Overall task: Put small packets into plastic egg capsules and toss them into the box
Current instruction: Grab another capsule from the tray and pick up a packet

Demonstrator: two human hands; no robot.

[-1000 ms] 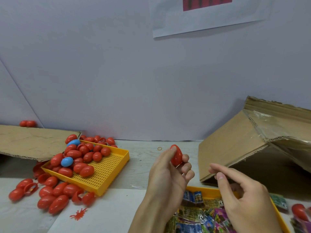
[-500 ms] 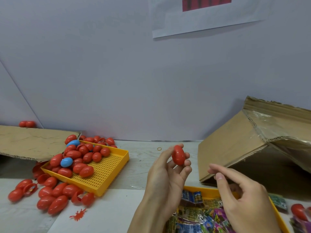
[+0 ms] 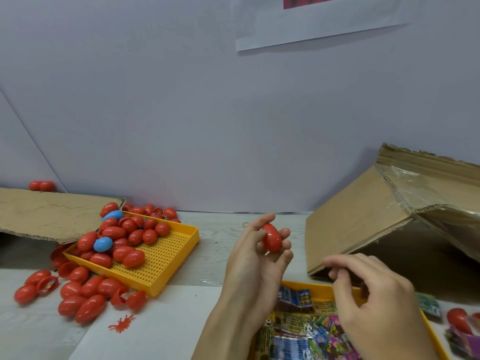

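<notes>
1. Cardboard box (image 3: 368, 224), at my right, tipped on its side with its dark mouth toward me, flaps raised; it lies just behind the packet tray.

2. Flattened cardboard sheet (image 3: 49, 214), far left, overlapping the rear corner of the yellow perforated tray.

3. Yellow perforated tray (image 3: 166, 258), left of centre, set at an angle. Its left half carries a heap of closed red egg capsules (image 3: 114, 232) and two blue egg capsules (image 3: 103, 243). More loose red capsules (image 3: 85, 294) lie on the table beside its near-left edge, a few of them open halves.

4. Second yellow tray (image 3: 319, 287), near edge of the table under my hands, filled with small printed packets (image 3: 298, 331).

5. My left hand (image 3: 257, 258), palm up, raised above the table between the two trays. Its thumb and curled fingertips pinch a closed red egg capsule (image 3: 271, 238). The capsule's long axis runs nearly upright, tilted a little; the narrower end points up and away toward the wall, the rounder end down toward my palm.

6. My right hand (image 3: 374, 294), back of the hand up, over the packet tray in front of the box mouth. Its fingers are loosely curled and point left toward the left hand; I cannot tell whether they pinch anything.

7. Small red splat-shaped piece (image 3: 121, 324), flat on the white sheet near the loose capsules.
</notes>
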